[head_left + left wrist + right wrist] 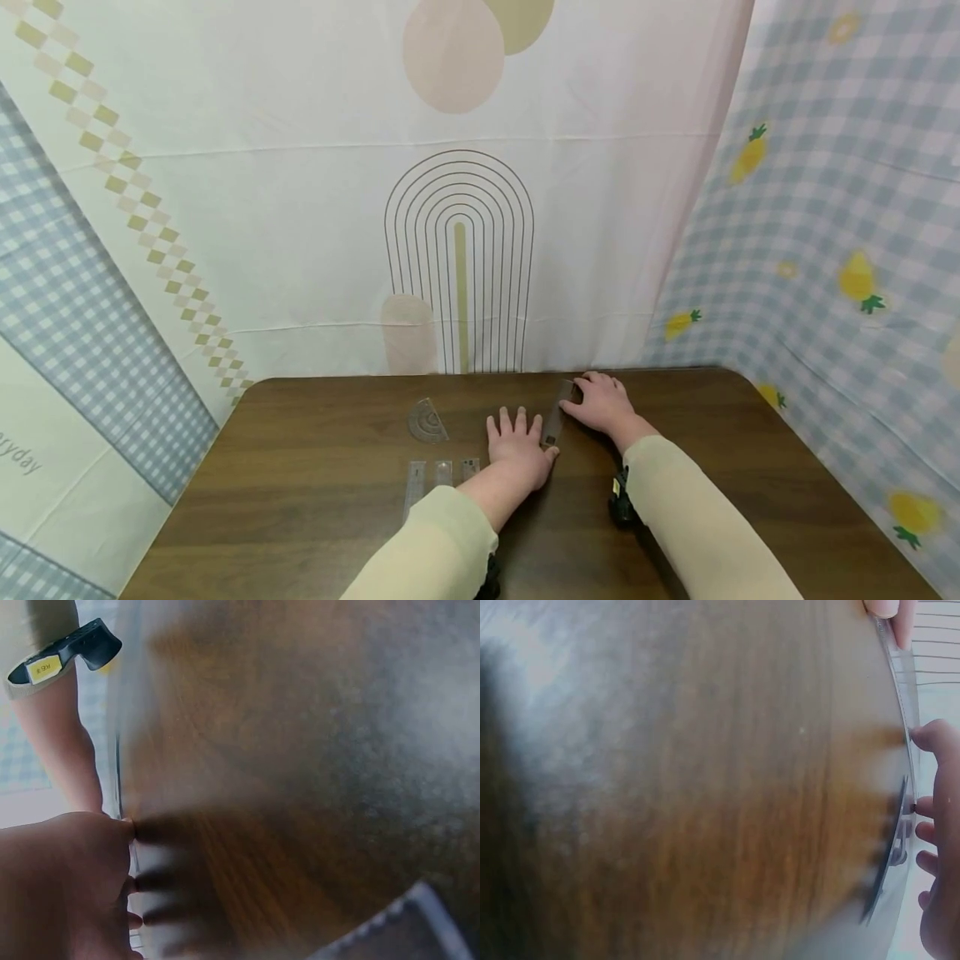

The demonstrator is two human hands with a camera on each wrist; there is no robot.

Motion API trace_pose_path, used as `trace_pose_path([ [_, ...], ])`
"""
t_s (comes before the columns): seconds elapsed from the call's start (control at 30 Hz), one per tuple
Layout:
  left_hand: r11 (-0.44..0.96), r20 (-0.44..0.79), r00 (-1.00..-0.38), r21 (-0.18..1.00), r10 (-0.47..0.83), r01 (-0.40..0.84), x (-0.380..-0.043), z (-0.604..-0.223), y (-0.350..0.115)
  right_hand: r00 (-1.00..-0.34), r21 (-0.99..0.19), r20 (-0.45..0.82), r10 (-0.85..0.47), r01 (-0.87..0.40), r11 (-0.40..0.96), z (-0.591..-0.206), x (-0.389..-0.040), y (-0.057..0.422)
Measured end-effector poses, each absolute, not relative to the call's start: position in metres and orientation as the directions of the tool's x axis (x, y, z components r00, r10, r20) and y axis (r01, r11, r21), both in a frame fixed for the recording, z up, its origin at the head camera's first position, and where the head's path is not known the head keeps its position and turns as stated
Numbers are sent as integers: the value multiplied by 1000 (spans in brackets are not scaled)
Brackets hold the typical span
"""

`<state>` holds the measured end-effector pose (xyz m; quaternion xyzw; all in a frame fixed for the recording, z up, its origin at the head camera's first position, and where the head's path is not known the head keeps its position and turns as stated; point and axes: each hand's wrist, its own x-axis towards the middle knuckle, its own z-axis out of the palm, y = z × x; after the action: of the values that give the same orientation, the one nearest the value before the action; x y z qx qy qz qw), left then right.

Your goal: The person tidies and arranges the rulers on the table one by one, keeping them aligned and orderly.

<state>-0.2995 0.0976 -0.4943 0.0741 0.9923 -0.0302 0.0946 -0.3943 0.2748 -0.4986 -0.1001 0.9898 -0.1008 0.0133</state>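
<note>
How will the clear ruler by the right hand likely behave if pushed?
The ruler looks thin and see-through like plastic, so it is probably light and fairly stiff. It appears to lie flat on a smooth-looking table, so it would likely slide rather than tip or roll.

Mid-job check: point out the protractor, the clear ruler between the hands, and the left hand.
Protractor (427,422): head view, on the middle of its clear body.
Clear ruler (557,414): head view, about midway along its strip.
Left hand (517,452): head view, on the back of the hand.
</note>
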Motion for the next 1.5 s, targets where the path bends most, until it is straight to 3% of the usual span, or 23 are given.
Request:
trace_pose_path([
  [1.17, 974, -212, -956, -59, 201, 218, -306, -493, 93, -980, -225, -17, -197, -188, 956, -493, -396, 271],
  [1.5, 973, -216, -955, -62, 202, 220, -307, -492, 93, -989, -330, 57, -136, -147, 932, -495, -397, 270],
])
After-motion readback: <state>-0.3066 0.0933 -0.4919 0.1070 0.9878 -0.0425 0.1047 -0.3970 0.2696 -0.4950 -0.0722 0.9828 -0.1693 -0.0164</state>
